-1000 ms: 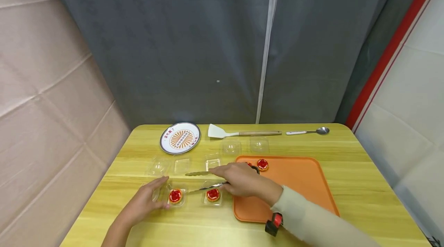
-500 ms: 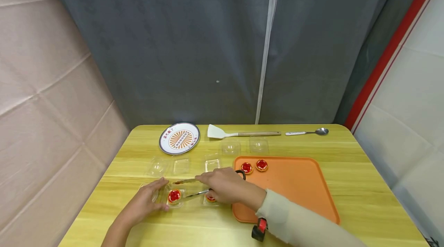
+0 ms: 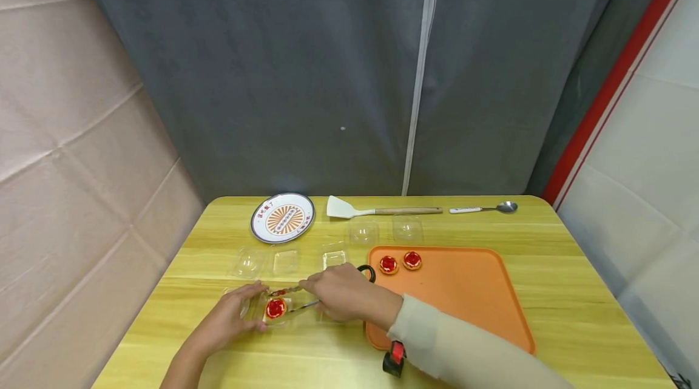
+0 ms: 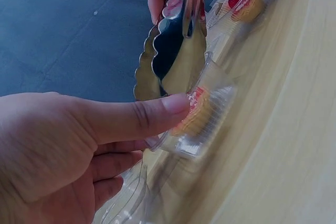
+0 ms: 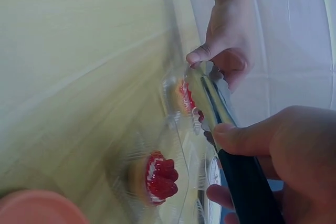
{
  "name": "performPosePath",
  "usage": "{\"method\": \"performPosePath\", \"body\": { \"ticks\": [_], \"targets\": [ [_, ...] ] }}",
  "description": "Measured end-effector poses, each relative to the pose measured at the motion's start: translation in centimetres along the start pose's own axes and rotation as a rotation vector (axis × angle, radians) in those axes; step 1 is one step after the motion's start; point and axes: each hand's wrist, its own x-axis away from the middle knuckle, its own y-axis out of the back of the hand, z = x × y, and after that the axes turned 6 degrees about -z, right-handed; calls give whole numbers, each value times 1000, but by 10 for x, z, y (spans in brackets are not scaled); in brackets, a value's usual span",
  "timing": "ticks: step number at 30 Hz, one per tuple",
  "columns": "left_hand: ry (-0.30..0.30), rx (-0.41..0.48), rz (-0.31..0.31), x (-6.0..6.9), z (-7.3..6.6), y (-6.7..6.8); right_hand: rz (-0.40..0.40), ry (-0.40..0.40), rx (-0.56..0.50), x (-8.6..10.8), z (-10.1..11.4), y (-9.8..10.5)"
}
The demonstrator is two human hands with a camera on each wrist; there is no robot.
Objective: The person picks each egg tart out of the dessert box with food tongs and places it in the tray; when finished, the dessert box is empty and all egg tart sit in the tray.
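A red-topped tart (image 3: 275,308) sits in a clear plastic box (image 4: 224,95) near the table's front left. My left hand (image 3: 232,313) holds this box at its left side, the thumb on one edge and the fingers on the other. In my right hand (image 3: 346,293) is a pair of metal tongs (image 5: 212,95) with a dark handle, gripped from above. The scalloped tong ends are apart and reach over the box, close to the tart; whether they touch it is unclear. Another boxed tart (image 5: 157,179) lies below my right hand, hidden by it in the head view.
Two tarts (image 3: 400,263) lie on an orange tray (image 3: 464,298) at the right. Several clear boxes and lids (image 3: 286,261) stand behind my hands. Along the back lie a patterned plate (image 3: 283,218), a white spatula (image 3: 343,208) and a spoon (image 3: 506,207).
My right hand has moved left with the tongs, up to the box beside my left hand. It now covers the second boxed tart and has uncovered a tart on the tray. My left hand stays put.
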Motion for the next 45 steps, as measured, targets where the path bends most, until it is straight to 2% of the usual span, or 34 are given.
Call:
{"method": "performPosePath", "body": {
  "ticks": [8,20,34,45],
  "targets": [
    [8,63,23,-2,3,1,33,-4,8,-7,-1,3],
    [51,36,47,-2,-2,3,120,-4,45,-18,2,8],
    [82,26,61,0,-5,3,132,-25,1,-22,3,8],
    [69,27,53,0,-5,3,120,-29,-36,-19,3,13]
  ]
}}
